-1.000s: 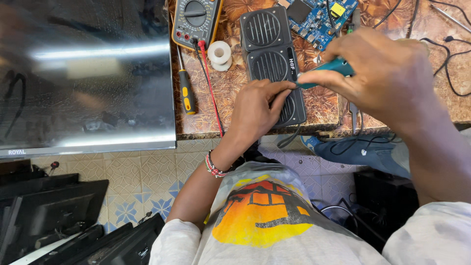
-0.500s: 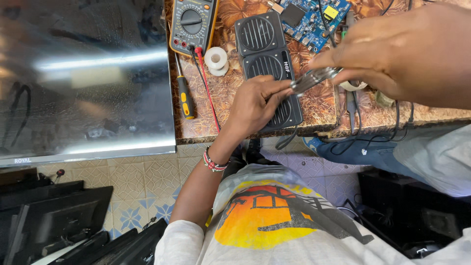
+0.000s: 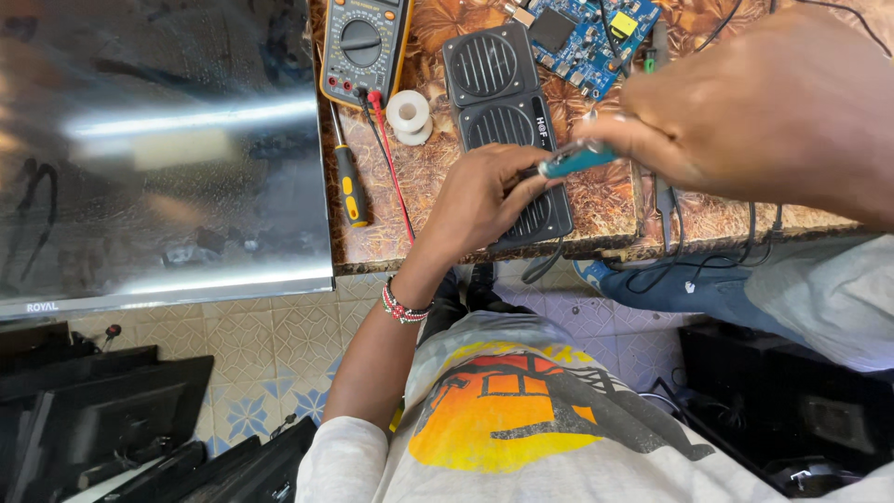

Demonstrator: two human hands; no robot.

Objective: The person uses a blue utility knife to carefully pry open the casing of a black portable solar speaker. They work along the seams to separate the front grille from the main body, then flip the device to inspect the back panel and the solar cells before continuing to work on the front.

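A long black speaker box with round grilles lies on the patterned table. My left hand rests on its near end, fingers pressed against the box. My right hand is raised close to the camera and grips a teal-handled tool whose tip points at the speaker's near grille, beside my left fingers. A blue circuit board lies just past the speaker.
A yellow multimeter with red and black leads, a white solder spool and a yellow-handled screwdriver lie left of the speaker. A large screen panel lies at the left. Cables hang off the table's near edge.
My right hand has lifted and shifted right, nearer the camera, with the teal tool still in it. My left hand stays on the speaker. The view has drifted slightly.
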